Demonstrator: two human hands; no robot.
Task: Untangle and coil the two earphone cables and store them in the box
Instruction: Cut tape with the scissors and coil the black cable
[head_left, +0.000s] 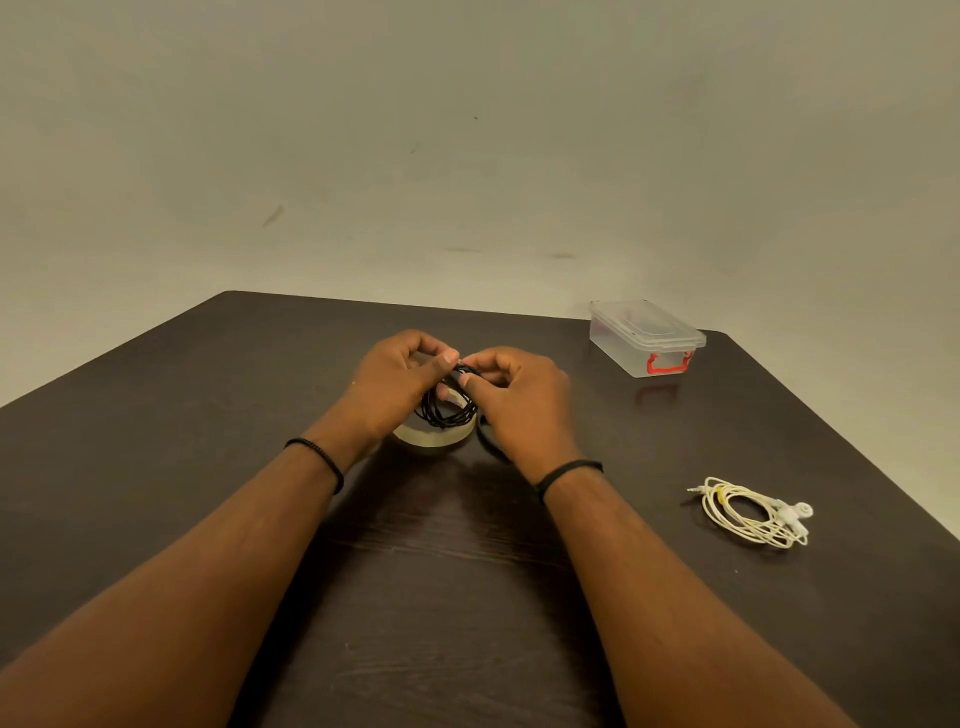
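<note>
Your left hand and right hand meet above the dark wood-grain surface, fingers of both curled to pinch the top of a thin black earphone cable wound in a round coil. Under it lies a pale tape roll. The white earphone cable lies loosely looped at your right; the clear plastic box, lidded, red-latched, stands at the far right edge.

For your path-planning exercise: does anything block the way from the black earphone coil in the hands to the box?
On the table nothing lies between the black coil and the box, but the box's lid is on.
</note>
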